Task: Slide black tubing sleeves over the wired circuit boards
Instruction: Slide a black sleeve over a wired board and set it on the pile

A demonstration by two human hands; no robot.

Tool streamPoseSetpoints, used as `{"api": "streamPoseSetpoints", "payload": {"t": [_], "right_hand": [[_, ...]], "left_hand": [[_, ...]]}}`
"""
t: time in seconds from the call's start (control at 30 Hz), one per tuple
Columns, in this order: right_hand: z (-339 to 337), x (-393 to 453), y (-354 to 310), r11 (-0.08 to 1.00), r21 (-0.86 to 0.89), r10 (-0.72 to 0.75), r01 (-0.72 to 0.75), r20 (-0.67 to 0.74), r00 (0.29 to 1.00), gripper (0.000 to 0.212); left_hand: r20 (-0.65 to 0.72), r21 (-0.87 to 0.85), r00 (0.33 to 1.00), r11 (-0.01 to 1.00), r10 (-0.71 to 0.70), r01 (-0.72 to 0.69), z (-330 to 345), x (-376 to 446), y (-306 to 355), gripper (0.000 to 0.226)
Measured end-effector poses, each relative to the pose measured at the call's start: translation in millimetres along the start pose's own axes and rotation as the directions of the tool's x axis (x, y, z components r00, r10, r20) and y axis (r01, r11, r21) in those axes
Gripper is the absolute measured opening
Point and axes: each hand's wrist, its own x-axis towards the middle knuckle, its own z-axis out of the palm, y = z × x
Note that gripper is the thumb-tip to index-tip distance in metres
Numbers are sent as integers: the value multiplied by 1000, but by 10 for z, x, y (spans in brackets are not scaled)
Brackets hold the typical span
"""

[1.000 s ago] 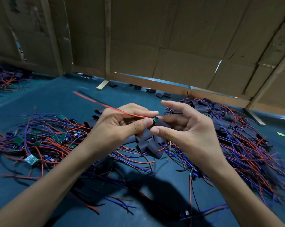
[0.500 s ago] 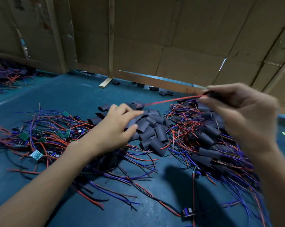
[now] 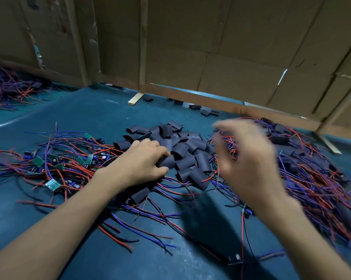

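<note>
A heap of short black tubing sleeves (image 3: 187, 150) lies in the middle of the teal table. My left hand (image 3: 144, 160) rests on the heap's left edge, its fingers and thumb curled around one sleeve. Left of it lies a tangle of red and blue wires with small bare green circuit boards (image 3: 59, 161). My right hand (image 3: 247, 158) hovers blurred above the table right of the heap, fingers loosely curled, with nothing visible in it. Behind it spreads a pile of wired boards in black sleeves (image 3: 303, 156).
Cardboard walls (image 3: 211, 57) close off the back of the teal table (image 3: 93, 114). A wooden strip (image 3: 136, 99) and a few stray sleeves lie at the wall's foot. Another wire bundle (image 3: 11, 87) sits far left. Loose wires trail toward the near edge.
My right hand carried the sleeved board with its red wire off to the right, and now comes back without it. My left hand dropped onto the sleeve heap and curled around a sleeve.
</note>
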Motion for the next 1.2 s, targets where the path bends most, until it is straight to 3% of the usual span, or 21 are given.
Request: {"api": "streamPoseSetpoints", "payload": {"t": [0.07,0.13,0.23,0.3,0.4,0.47,0.5,0.67,0.77,0.83,0.9,0.97,1.03,1.1,1.2], "right_hand": [[194,-163,-350,980,194,-81,37,226,971,7],[318,-326,-502,968,249,-60,-33,360,931,7],[331,-428,-470,936,330,-13,-122,380,925,14],[336,-444,-525,909,415,-150,-29,393,907,27],[448,-512,-706,858,514,-323,-14,560,763,53],[537,-572,-770,903,427,-297,-40,689,661,64],[565,-585,-766,932,363,-272,-8,714,646,62],[463,-442,-602,988,102,-151,112,683,714,27],[371,-364,-519,987,-95,-20,133,739,673,26],[342,-327,-503,980,-148,14,133,718,696,25],[346,-288,-531,999,-5,-39,52,591,805,20],[415,-226,-662,951,300,-68,-79,449,891,15],[568,-188,-861,897,429,-137,-104,494,859,17],[756,-236,-1031,942,335,-201,-33,639,743,28],[877,-195,-1075,978,188,-72,-92,714,696,31]], "left_hand": [[-12,54,999,998,34,-33,-18,-7,20,19],[-75,-28,995,997,65,-67,-30,-32,40,15],[-241,-390,969,919,-50,-49,-127,-74,71,14],[-283,-507,954,860,-100,-60,-210,-80,78,13],[-256,-549,957,836,-135,-29,-278,-72,62,10],[-224,-542,963,840,-152,6,-300,-88,29,22],[-212,-547,964,837,-163,21,-307,-94,6,26],[-209,-557,953,828,-221,70,-327,-85,-161,41],[-174,-538,955,836,-240,112,-309,-88,-217,52],[-152,-504,960,854,-236,130,-287,-82,-230,56],[-127,-482,963,863,-238,150,-257,-72,-241,58],[-107,-478,971,867,-216,140,-216,-56,-255,60],[-99,-449,982,888,-159,98,-172,-37,-251,64],[-122,-397,988,917,-93,37,-141,-29,-227,64],[-203,-297,979,953,-3,-59,-137,-27,-226,51]]}}
